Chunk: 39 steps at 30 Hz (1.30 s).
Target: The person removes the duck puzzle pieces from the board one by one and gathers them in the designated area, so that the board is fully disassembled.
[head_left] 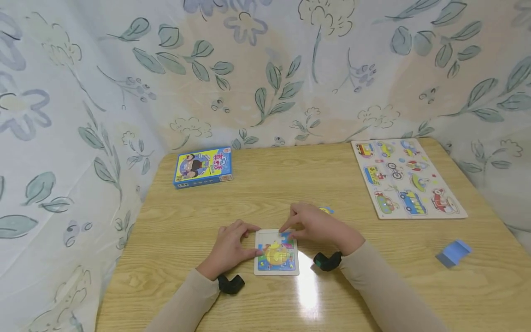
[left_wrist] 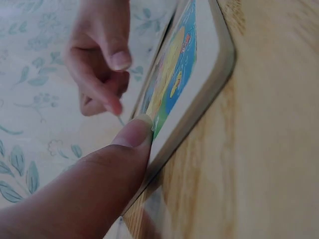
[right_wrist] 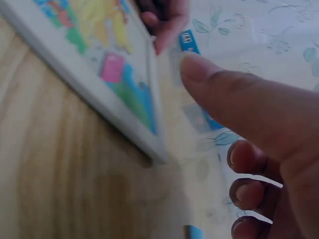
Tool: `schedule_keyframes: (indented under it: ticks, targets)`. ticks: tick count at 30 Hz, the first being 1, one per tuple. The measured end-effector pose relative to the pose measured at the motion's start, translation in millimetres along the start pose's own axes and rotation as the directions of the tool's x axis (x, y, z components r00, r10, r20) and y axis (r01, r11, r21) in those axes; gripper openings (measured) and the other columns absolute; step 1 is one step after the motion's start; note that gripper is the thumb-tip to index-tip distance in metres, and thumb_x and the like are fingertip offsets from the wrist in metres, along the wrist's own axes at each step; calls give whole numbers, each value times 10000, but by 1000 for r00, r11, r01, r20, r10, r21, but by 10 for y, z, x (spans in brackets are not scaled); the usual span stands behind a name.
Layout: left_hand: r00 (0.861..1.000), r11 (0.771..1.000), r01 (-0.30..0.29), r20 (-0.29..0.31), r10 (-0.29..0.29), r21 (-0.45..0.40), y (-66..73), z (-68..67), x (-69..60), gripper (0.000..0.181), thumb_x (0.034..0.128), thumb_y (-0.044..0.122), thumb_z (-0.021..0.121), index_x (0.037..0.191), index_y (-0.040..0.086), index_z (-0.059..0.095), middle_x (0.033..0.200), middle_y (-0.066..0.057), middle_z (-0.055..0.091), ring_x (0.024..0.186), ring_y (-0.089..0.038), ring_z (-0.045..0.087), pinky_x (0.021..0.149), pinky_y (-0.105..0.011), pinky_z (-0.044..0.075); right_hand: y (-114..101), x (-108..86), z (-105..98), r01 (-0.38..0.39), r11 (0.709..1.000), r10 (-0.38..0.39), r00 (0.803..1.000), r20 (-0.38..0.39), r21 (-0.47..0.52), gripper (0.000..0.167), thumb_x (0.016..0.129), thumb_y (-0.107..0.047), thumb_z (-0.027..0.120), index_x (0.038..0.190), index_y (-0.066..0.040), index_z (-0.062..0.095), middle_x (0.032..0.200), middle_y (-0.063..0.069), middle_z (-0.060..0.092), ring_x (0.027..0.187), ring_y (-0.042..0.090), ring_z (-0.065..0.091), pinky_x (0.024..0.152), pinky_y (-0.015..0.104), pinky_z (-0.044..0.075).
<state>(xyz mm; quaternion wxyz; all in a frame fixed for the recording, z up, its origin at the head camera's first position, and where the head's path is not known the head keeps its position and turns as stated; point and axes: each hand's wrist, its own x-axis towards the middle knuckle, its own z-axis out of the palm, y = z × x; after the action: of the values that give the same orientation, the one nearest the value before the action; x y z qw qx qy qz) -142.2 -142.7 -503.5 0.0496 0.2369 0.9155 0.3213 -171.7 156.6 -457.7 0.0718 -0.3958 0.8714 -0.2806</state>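
A small square jigsaw puzzle (head_left: 275,272) in a pale wooden frame lies on the table. Its picture is a yellow figure on blue, and a pale bare area shows at the upper left. My left hand (head_left: 229,246) holds the frame's left side, thumb on the lower part and index finger at the top corner. In the left wrist view the left thumb (left_wrist: 134,134) presses on the rim. My right hand (head_left: 311,225) hovers around the upper right corner with fingers bent. Its thumb (right_wrist: 204,72) stands apart from the board, and I see no piece in its grasp.
Just behind the right hand lies a loose blue and yellow puzzle piece (head_left: 326,210). A blue and yellow box (head_left: 203,167) stands at the back left. At the back right lies a vehicle peg board (head_left: 408,180), with a small blue block (head_left: 454,253) in front of it.
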Motion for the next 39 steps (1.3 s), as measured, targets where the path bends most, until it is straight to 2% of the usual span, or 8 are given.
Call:
schedule_keyframes:
  ticks: [5, 12, 20, 26, 32, 35, 39]
  targets:
    - [1000, 1000, -3, 4, 3, 0, -4, 4, 2, 587, 824, 450, 897, 1323, 218, 694, 936, 128, 510, 866, -89, 458, 848, -408, 279, -17, -4, 86, -38, 998, 34, 997, 67, 57, 203, 936, -168, 810, 1134, -205, 835, 915, -27, 536, 780, 124, 458, 701, 269, 426]
    - [1000, 1000, -6, 7, 6, 4, 6, -5, 0, 583, 826, 446, 897, 1323, 223, 693, 929, 123, 502, 855, -86, 450, 841, -406, 276, 4, -5, 122, -38, 999, 36, 997, 70, 30, 254, 929, -182, 811, 1181, -216, 822, 896, -52, 511, 768, 98, 409, 700, 269, 411]
    - [1000, 1000, 1, 3, -1, 1, 5, -8, 2, 584, 822, 463, 896, 1316, 222, 700, 935, 131, 515, 867, -86, 461, 851, -412, 277, -23, 4, 129, -71, 997, 68, 992, 107, 23, 196, 963, -173, 775, 1157, -199, 786, 904, -48, 489, 797, 100, 460, 728, 278, 453]
    - [1000, 1000, 5, 2, -5, 12, 11, 1, 0, 582, 831, 448, 892, 1330, 223, 695, 924, 114, 496, 842, -90, 447, 834, -408, 272, -48, 18, 139, -92, 996, 92, 986, 136, -11, 182, 962, -193, 776, 1137, -233, 752, 1000, -52, 498, 850, 114, 491, 777, 301, 478]
    - [1000, 1000, -4, -12, 4, 18, 30, -5, -7, 543, 835, 441, 891, 1295, 217, 709, 919, 107, 493, 840, -90, 448, 826, -411, 275, -94, 14, 131, -109, 994, 107, 982, 159, 5, 125, 960, -218, 777, 1065, -263, 726, 1112, -36, 505, 913, 134, 519, 854, 365, 465]
    - [1000, 999, -15, -5, 15, 29, 31, -9, -9, 553, 848, 428, 883, 1337, 245, 702, 938, 99, 507, 843, -91, 455, 830, -410, 274, -118, 5, 123, -97, 995, 96, 982, 162, -1, 140, 934, -230, 805, 1051, -248, 731, 1111, -25, 506, 908, 140, 519, 849, 346, 474]
    - [999, 998, -42, 12, 41, 50, 33, -16, -11, 555, 873, 399, 867, 1389, 282, 700, 1008, 96, 539, 876, -83, 480, 850, -410, 272, -143, -11, 103, -94, 995, 95, 983, 160, -8, 243, 846, -273, 884, 1046, -233, 751, 1105, -39, 507, 935, 134, 509, 850, 320, 484]
